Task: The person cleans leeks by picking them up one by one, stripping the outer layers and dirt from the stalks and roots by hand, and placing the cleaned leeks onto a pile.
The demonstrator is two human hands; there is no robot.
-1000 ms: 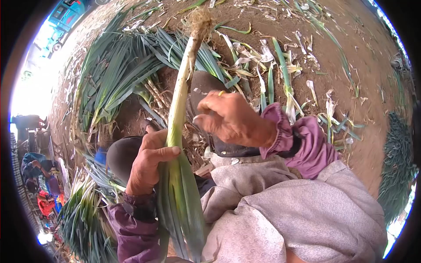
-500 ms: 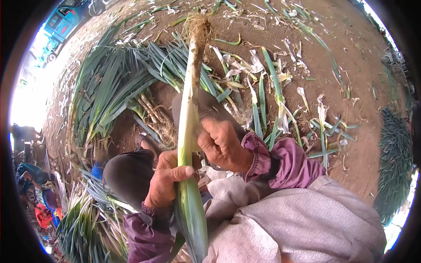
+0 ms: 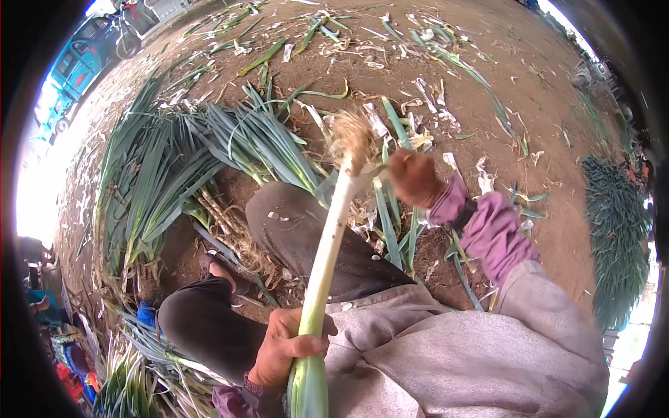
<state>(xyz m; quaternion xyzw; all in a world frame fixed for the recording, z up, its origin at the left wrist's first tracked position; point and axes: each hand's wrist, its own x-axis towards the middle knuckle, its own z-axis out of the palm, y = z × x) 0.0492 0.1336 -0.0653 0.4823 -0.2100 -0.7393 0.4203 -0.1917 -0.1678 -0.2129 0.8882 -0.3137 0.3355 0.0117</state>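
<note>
A long leek stands up from my left hand, whose fingers and thumb wrap round it where the white stem turns green. Its bushy brown roots point away from me. My right hand is closed to the right of the root end, slightly blurred. A thin pale strip of outer leaf runs from the stem near the roots to my right fingers. The stem below the roots looks white with a few brown specks.
Leeks with dark green leaves lie at the left, more at the lower left. Leaf scraps litter the soil. A green heap lies far right. A blue vehicle and part of a person show at the left edge.
My right hand has moved from beside the middle of the stem outward to the root end, with a strip stretched from it. My left hand and the leek are lower in view.
</note>
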